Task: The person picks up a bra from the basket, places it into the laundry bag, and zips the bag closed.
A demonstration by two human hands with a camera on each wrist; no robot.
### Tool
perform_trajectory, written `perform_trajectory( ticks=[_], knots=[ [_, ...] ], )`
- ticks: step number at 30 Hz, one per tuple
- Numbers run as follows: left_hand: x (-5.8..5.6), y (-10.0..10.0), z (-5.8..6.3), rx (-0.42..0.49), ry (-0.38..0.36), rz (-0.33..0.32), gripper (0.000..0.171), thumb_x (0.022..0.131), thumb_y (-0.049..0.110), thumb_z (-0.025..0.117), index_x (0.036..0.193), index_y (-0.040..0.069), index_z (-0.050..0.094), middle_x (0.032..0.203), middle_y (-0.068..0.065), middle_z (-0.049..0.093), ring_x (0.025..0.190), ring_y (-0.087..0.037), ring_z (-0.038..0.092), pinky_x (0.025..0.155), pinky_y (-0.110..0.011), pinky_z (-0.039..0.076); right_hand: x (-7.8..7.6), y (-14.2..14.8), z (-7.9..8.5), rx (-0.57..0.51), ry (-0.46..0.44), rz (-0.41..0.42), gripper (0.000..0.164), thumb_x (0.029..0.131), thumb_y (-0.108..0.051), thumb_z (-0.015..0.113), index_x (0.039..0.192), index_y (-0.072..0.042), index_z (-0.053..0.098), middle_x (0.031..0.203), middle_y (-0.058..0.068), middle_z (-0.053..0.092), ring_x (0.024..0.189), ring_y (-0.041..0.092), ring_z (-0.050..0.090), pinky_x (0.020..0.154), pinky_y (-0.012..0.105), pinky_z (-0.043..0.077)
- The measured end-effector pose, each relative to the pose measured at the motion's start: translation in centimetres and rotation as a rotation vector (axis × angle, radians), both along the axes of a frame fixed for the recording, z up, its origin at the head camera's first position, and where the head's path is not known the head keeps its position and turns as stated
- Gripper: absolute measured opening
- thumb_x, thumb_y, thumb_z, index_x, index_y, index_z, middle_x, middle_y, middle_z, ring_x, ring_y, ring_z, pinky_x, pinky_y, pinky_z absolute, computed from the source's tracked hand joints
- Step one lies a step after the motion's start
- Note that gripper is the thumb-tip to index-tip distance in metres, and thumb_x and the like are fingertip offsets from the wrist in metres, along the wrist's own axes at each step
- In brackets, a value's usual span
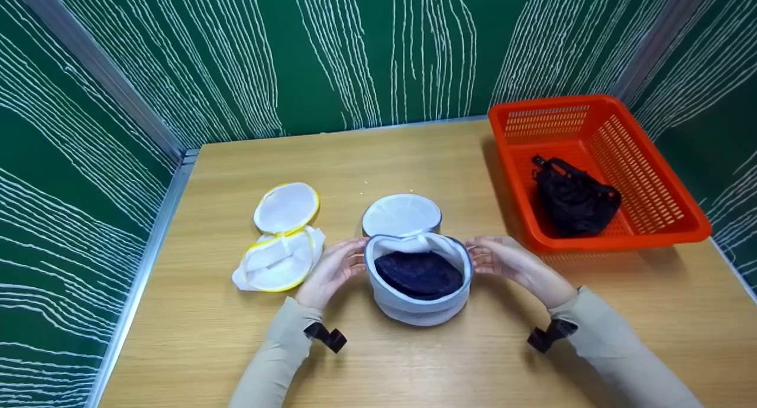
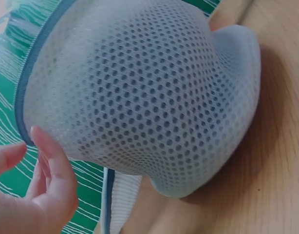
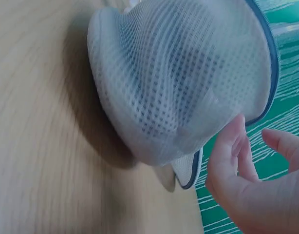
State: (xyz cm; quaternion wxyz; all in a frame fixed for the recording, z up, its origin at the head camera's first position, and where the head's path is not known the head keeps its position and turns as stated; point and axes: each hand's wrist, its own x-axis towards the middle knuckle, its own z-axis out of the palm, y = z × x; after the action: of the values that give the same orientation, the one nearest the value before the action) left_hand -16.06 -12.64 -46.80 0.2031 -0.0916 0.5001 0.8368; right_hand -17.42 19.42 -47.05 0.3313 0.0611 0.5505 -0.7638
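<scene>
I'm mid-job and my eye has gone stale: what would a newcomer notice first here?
Probably the orange-red basket at the far right of the table, with a crumpled black item inside. Next, the pale mesh bag in the middle, open with dark fabric in it, the left hand and right hand at its sides. Left of them lies a white, yellow-rimmed mesh bag.

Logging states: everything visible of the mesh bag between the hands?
White, soft-looking mesh laundry bag with small holes and blue-grey trim around its mouth. It stands open on the wooden table, round lid folded out behind, sides creased, dark navy item inside. The left hand and right hand flank it, fingers apparently touching near the rim.
</scene>
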Motion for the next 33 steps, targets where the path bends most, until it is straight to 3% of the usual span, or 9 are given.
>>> perform_trajectory(
  ticks=[9,12,14,17,20,23,26,29,33],
  knots=[
    [-1.6,0.4,-1.8,-0.128,-0.092,0.087,0.011,0.087,0.006,0.050,0.080,0.006,0.059,0.078,-0.004,0.061,0.070,-0.016,0.058,0.067,-0.026,0.047,-3.1,-0.4,-1.6,0.026,-0.019,-0.023,0.025,0.091,-0.013,0.043,0.078,-0.016,0.064,0.073,0.000,0.061,0.068,0.010,0.059,0.065,0.022,0.048],
    [-2.2,0.5,-2.3,-0.161,-0.140,0.128,0.005,0.086,0.007,0.053,0.084,0.003,0.055,0.081,-0.008,0.060,0.073,-0.017,0.058,0.072,-0.028,0.048,-4.1,-0.8,-2.0,0.022,-0.032,-0.009,0.027,0.091,-0.013,0.042,0.077,-0.016,0.065,0.074,0.000,0.062,0.070,0.010,0.059,0.067,0.022,0.048],
    [-2.6,0.6,-2.6,-0.165,-0.165,0.146,0.011,0.086,0.008,0.052,0.092,-0.001,0.054,0.090,-0.014,0.058,0.080,-0.020,0.057,0.079,-0.031,0.047,-4.7,-1.1,-2.2,0.031,-0.044,-0.003,0.025,0.091,-0.013,0.042,0.079,-0.016,0.064,0.076,0.000,0.064,0.072,0.009,0.060,0.069,0.022,0.047],
    [-3.1,0.8,-2.9,-0.161,-0.190,0.153,0.027,0.088,0.008,0.050,0.110,-0.007,0.049,0.110,-0.023,0.052,0.094,-0.026,0.054,0.087,-0.035,0.044,-5.4,-1.5,-2.5,0.076,-0.057,0.002,0.018,0.091,-0.015,0.042,0.094,-0.011,0.060,0.078,-0.001,0.065,0.074,0.009,0.060,0.071,0.021,0.046],
    [-3.4,1.0,-3.0,-0.154,-0.205,0.156,0.037,0.088,0.008,0.049,0.120,-0.011,0.043,0.121,-0.028,0.045,0.099,-0.027,0.052,0.088,-0.035,0.043,-6.0,-2.0,-2.7,0.109,-0.063,0.011,0.030,0.092,-0.015,0.042,0.118,-0.002,0.047,0.082,-0.002,0.065,0.077,0.008,0.060,0.078,0.022,0.043],
    [-3.7,1.4,-3.2,-0.171,-0.214,0.184,0.037,0.087,0.007,0.051,0.119,-0.011,0.044,0.118,-0.026,0.048,0.096,-0.026,0.055,0.086,-0.034,0.045,-6.4,-2.3,-3.1,0.122,-0.048,0.033,0.045,0.093,-0.017,0.041,0.132,0.005,0.032,0.090,0.000,0.064,0.083,0.008,0.058,0.092,0.028,0.039],
    [-4.5,1.2,-4.7,-0.143,-0.172,0.189,0.031,0.085,0.005,0.055,0.112,-0.011,0.051,0.110,-0.023,0.056,0.093,-0.025,0.058,0.083,-0.034,0.047,-6.7,-2.5,-3.5,0.179,0.005,0.082,0.049,0.094,-0.021,0.040,0.133,0.006,0.030,0.106,0.006,0.061,0.090,0.008,0.056,0.101,0.031,0.031],
    [-6.9,-0.1,-10.3,-0.055,-0.102,0.145,0.025,0.079,0.006,0.063,0.100,-0.008,0.060,0.098,-0.020,0.062,0.089,-0.024,0.061,0.077,-0.032,0.050,-6.9,-2.7,-4.0,0.257,0.060,0.120,0.051,0.093,-0.027,0.041,0.132,0.006,0.033,0.124,0.013,0.050,0.094,0.007,0.055,0.101,0.032,0.031],
    [-10.8,-1.6,-18.5,-0.003,-0.082,0.142,0.022,0.075,0.007,0.068,0.094,-0.005,0.064,0.093,-0.016,0.064,0.087,-0.024,0.062,0.076,-0.032,0.051,-7.1,-3.1,-4.1,0.217,0.057,0.090,0.050,0.093,-0.022,0.042,0.132,0.007,0.032,0.130,0.020,0.041,0.094,0.010,0.056,0.101,0.033,0.031]
  ],
)
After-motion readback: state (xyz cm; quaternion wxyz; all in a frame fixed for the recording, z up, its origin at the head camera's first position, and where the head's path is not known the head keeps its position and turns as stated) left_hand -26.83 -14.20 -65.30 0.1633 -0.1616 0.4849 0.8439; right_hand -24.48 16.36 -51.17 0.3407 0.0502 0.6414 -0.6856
